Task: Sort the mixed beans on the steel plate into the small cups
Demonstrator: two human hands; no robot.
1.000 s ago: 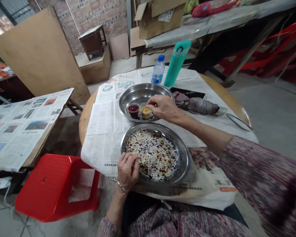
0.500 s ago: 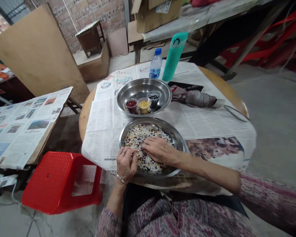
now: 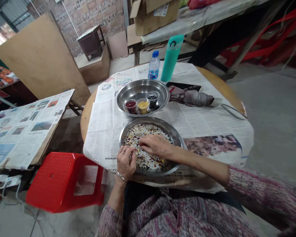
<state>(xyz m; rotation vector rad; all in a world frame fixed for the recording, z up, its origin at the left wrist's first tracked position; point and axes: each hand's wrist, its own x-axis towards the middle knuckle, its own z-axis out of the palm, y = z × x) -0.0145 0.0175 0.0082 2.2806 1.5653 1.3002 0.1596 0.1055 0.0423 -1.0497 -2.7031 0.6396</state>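
Observation:
A steel basin [image 3: 174, 169] near me holds a spread of mixed white grains [image 3: 150, 161] with red, yellow and black beans. Over the middle of it, my right hand [image 3: 155, 145] points its pinched fingertips down at the mix; whatever they hold is too small to see. At the basin's left rim rests my left hand [image 3: 126, 162], fingers curled in, their contents hidden. Behind stands a second steel basin [image 3: 128, 88] with three clear cups: one of red beans [image 3: 130, 105], one of yellow beans [image 3: 143, 106] and one of black beans [image 3: 152, 100].
Newspaper [image 3: 101, 131] covers the round table. Behind the far basin are a water bottle [image 3: 154, 67] and a teal flask [image 3: 172, 59]. A folded umbrella [image 3: 194, 98] lies to the right. A red stool [image 3: 54, 184] stands at the left, by another newspaper-covered table [image 3: 22, 131].
My right hand left the cup of yellow beans in the far basin and came down to the near basin, then shifted slightly left. My left hand has stayed at the rim.

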